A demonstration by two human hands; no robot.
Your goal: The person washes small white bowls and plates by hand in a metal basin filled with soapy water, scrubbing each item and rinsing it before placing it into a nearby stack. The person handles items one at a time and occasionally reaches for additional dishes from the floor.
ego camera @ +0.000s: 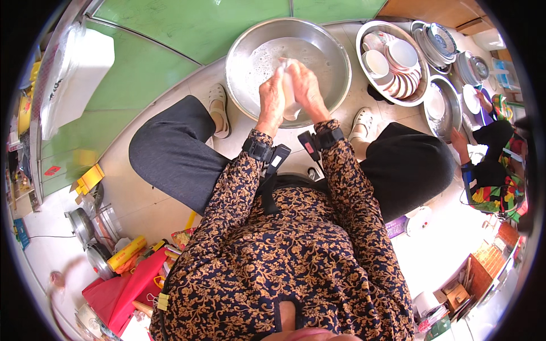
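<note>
Over a wide stainless steel basin (343,87), my left hand (271,99) and my right hand (307,87) are pressed close together. Between them is a white, wet-looking thing (291,104), apparently a bunched cloth. Its lower end hangs out below my palms, and my fingers hide much of the rest. Soapy water (260,55) with bubbles lies in the basin under my hands. The basin stands on the floor between my feet.
To the right, a steel basin (362,32) holds stacked bowls and plates. A smaller metal basin (452,96) and plate stacks (469,68) stand beyond it. Another person's hand (460,140) is by that smaller basin. Green cabinet panels (170,25) rise behind my basin.
</note>
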